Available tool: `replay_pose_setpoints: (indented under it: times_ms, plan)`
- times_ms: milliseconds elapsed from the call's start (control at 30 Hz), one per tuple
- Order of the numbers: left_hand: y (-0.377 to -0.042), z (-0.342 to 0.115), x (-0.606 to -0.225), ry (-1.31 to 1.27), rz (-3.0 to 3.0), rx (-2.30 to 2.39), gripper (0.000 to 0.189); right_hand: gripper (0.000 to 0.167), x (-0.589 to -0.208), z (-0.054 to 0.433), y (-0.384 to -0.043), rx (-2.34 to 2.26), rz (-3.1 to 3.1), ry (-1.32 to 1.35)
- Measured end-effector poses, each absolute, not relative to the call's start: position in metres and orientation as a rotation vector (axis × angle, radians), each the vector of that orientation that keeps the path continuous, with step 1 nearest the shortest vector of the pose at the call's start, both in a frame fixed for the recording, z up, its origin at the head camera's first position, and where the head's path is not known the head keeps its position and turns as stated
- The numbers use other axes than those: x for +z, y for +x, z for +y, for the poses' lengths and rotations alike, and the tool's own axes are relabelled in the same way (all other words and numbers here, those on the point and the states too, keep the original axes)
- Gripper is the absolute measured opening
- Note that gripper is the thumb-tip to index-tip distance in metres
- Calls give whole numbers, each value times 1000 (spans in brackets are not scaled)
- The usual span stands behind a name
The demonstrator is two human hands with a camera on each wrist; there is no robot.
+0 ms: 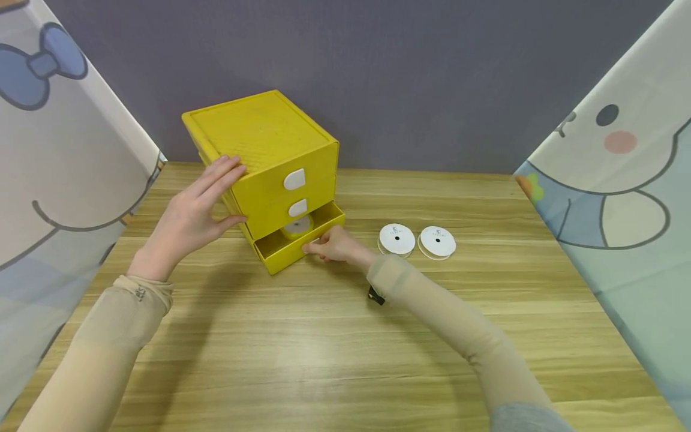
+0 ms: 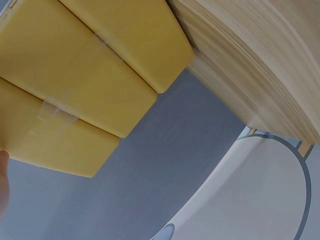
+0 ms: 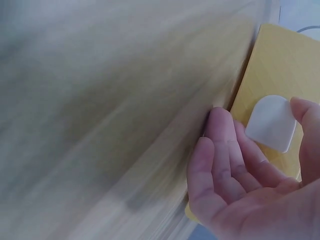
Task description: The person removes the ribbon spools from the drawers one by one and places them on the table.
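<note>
Head view: toward ten o'clock on the bench, close to the grey wall, a yellow drawer box. At nine o'clock, left hand, fingers long and straight over the top edge, thumb against the front corner. Just below centre, right hand, fingers pinching the white handle of the bottom drawer, partway out. Inside, a yellow-and-white spool, partly covered by the drawers above. Toward four o'clock, two white spools side by side, near the right sleeve, stretched across the bench from five o'clock. Beneath that sleeve, a small black object, too hidden to identify. Cartoon sheets at both sides.

Left wrist view: toward ten o'clock, side of the drawer box in three tiers, with clear tape. At eight o'clock, only a fingertip against it. Bench at two, cartoon sheet at five.

Right wrist view: toward three o'clock, thumb at one edge of the handle, curled fingers on the other; blurred bench from seven to twelve.
</note>
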State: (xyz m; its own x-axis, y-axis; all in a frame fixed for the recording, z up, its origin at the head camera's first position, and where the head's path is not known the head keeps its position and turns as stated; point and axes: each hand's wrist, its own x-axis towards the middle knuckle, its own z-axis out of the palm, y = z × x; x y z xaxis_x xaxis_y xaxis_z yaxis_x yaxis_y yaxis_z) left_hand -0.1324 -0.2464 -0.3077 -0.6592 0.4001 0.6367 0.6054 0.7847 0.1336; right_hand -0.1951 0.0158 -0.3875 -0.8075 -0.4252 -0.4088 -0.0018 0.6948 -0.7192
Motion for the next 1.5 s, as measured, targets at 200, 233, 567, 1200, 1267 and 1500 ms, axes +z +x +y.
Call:
replay_pose_setpoints:
  times_ms: [200,233,567,1200,1267,1500]
  plan:
    - [-133,-246,-308,-745,-2370,-452,96,42,-386,26,-185,-1000,2327,-374]
    - [-133,-246,-308,-745,-2370,-452,96,42,-385,28,-183,-996,2333,-383]
    - [-132,-246,-307,-739,-2373,-459,97,43,-389,44,-170,-958,2377,-429]
    - [-130,-246,-306,-738,-2362,-453,96,42,-390,61,-147,-984,2370,-422]
    - [-130,-246,-305,-738,-2363,-451,96,42,-389,63,-145,-976,2367,-400]
    - [-129,-246,-305,-733,-2371,-446,96,42,-385,67,-137,-948,2367,-388]
